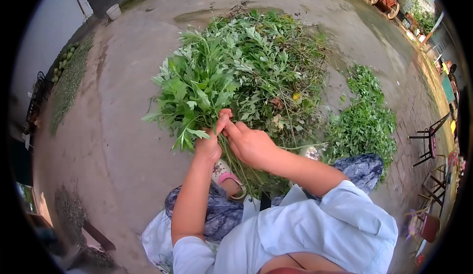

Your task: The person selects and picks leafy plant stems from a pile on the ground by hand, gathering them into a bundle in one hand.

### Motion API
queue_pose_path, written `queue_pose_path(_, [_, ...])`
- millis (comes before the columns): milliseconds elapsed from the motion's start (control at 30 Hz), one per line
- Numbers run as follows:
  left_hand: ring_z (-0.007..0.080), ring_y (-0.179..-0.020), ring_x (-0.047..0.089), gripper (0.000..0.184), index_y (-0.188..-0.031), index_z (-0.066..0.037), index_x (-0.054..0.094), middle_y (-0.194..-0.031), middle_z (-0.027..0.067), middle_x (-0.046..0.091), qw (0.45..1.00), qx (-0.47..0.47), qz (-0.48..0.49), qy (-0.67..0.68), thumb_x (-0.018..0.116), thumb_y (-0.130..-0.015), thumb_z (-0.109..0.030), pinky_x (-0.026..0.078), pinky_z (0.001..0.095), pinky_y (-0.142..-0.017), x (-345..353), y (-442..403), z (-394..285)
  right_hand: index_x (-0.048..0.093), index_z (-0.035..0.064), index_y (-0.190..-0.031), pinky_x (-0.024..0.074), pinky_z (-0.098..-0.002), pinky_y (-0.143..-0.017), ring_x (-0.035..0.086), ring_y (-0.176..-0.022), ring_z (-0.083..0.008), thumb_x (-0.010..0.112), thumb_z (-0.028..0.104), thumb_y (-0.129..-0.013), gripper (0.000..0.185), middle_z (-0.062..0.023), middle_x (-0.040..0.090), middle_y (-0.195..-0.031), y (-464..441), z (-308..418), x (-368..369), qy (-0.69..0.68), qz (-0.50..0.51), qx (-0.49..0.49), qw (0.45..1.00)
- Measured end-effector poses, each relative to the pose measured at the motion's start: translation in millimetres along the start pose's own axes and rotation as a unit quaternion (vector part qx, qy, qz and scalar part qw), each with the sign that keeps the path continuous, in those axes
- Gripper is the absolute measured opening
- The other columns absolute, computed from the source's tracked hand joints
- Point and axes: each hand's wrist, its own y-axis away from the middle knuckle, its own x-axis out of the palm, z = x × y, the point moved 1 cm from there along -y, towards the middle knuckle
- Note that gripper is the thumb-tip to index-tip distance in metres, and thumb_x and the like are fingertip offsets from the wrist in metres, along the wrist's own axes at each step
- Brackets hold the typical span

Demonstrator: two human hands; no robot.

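A thick bunch of leafy green stems (pixel 197 84), with jagged leaves like mugwort, is gripped in my left hand (pixel 209 147). Its leaves fan out above the hand, and its bare stalks (pixel 241 168) trail down between my legs. My right hand (pixel 252 145) is closed right beside the left, its fingers meeting the left thumb at the neck of the bunch. Whatever its fingertips pinch is hidden. Just beyond both hands lies a big heap of cut leafy plants (pixel 276 72), some of them brown and wilted.
A smaller green pile (pixel 362 116) lies to my right on the concrete ground (pixel 133 92). My shoe (pixel 229 178) is close under the stalks. A white bucket (pixel 114 12) stands far left, melons (pixel 65 60) rest by the wall, and chairs (pixel 429 138) line the right side.
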Motion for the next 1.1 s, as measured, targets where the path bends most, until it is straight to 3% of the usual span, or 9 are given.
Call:
queue_pose_path(67, [0.0095,-0.067,0.046,0.02,-0.09,-0.004,0.058,-0.08,0.0017,0.056,0.992,-0.086,-0.089,0.001,0.06,-0.077,-0.019,0.035,0.0237,-0.058,-7,0,0,0.029,0.0032,-0.124,0.0473,-0.0402,-0.052,0.055,-0.062,-0.033,0.047,0.016,-0.08,0.049,-0.015,0.051,-0.085,7,5,-1,-0.04,-0.003,-0.034,0.999])
queue_pose_path(200, [0.0116,-0.063,0.048,0.015,-0.074,-0.004,0.052,-0.082,0.0074,0.056,0.976,-0.155,-0.022,0.148,0.054,-0.081,-0.017,0.038,0.0251,-0.054,-28,-5,13,0.053,0.0017,-0.097,0.0454,-0.0386,-0.062,0.055,-0.071,-0.0319,0.05,0.021,-0.081,0.025,-0.0152,0.053,-0.079,-10,-55,-11,-0.157,-0.005,-0.077,0.985])
queue_pose_path(333, [0.0118,-0.059,0.043,0.015,-0.078,-0.004,0.052,-0.083,0.0069,0.055,0.981,-0.135,-0.086,0.108,0.052,-0.083,-0.019,0.037,0.0266,-0.055,-15,-6,-4,0.057,0.003,-0.081,0.0446,-0.0413,-0.068,0.055,-0.081,-0.0323,0.052,0.026,-0.079,0.023,-0.0144,0.057,-0.084,-43,-162,-11,0.008,-0.262,0.23,0.937])
queue_pose_path(467, [0.0089,-0.049,0.039,0.016,-0.075,-0.004,0.05,-0.084,0.0106,0.056,0.985,-0.139,-0.055,0.087,0.051,-0.084,-0.018,0.04,0.0287,-0.053,-35,-12,-1,0.059,0.0039,-0.084,0.045,-0.0399,-0.071,0.055,-0.084,-0.0317,0.053,0.022,-0.077,0.021,-0.0142,0.059,-0.088,-54,-201,-7,0.047,-0.188,0.348,0.917])
queue_pose_path(667, [0.0073,-0.045,0.036,0.019,-0.08,-0.005,0.052,-0.087,0.011,0.058,0.976,-0.157,-0.035,0.149,0.049,-0.085,-0.024,0.038,0.0252,-0.052,-48,-19,-6,0.057,0.0042,-0.1,0.0441,-0.0329,-0.075,0.056,-0.088,-0.0271,0.051,0.006,-0.077,0.023,-0.015,0.059,-0.094,-44,-185,-42,-0.097,-0.363,0.131,0.918])
queue_pose_path(800, [0.0055,-0.046,0.037,0.026,-0.092,-0.006,0.052,-0.106,0.0152,0.056,0.978,-0.13,-0.045,0.154,0.041,-0.089,-0.029,0.038,0.0225,-0.051,-41,-19,-19,0.056,0.0054,-0.103,0.0434,-0.0267,-0.071,0.055,-0.082,-0.018,0.051,-0.002,-0.078,0.027,-0.0087,0.057,-0.088,-11,-150,-59,-0.319,-0.265,0.089,0.905])
queue_pose_path(900, [0.0045,-0.047,0.037,0.034,-0.113,-0.007,0.043,-0.115,0.0142,0.051,0.975,-0.071,-0.056,0.204,0.038,-0.09,-0.03,0.038,0.0202,-0.051,-35,-16,-27,0.057,0.0065,-0.101,0.0434,-0.0272,-0.068,0.054,-0.079,-0.0183,0.05,-0.004,-0.077,0.027,-0.0073,0.054,-0.086,11,-140,-57,-0.169,-0.21,-0.082,0.959])
queue_pose_path(1000, [0.0037,-0.045,0.035,0.036,-0.117,-0.008,0.042,-0.118,0.015,0.049,0.966,-0.017,-0.016,0.259,0.041,-0.088,-0.03,0.038,0.0192,-0.05,-36,-14,-29,0.058,0.0066,-0.099,0.0431,-0.0274,-0.066,0.053,-0.076,-0.019,0.05,-0.005,-0.077,0.027,-0.0074,0.054,-0.084,28,-133,-43,-0.185,-0.156,-0.109,0.964])
queue_pose_path(1100, [0.0044,-0.044,0.037,0.036,-0.115,-0.009,0.045,-0.095,0.0066,0.056,0.963,-0.033,0.05,0.262,0.038,-0.089,-0.033,0.036,0.0205,-0.048,-34,-9,-33,0.058,0.0071,-0.099,0.0433,-0.028,-0.067,0.053,-0.077,-0.0212,0.049,-0.005,-0.076,0.028,-0.0072,0.053,-0.087,35,-127,-35,-0.166,-0.123,-0.073,0.976])
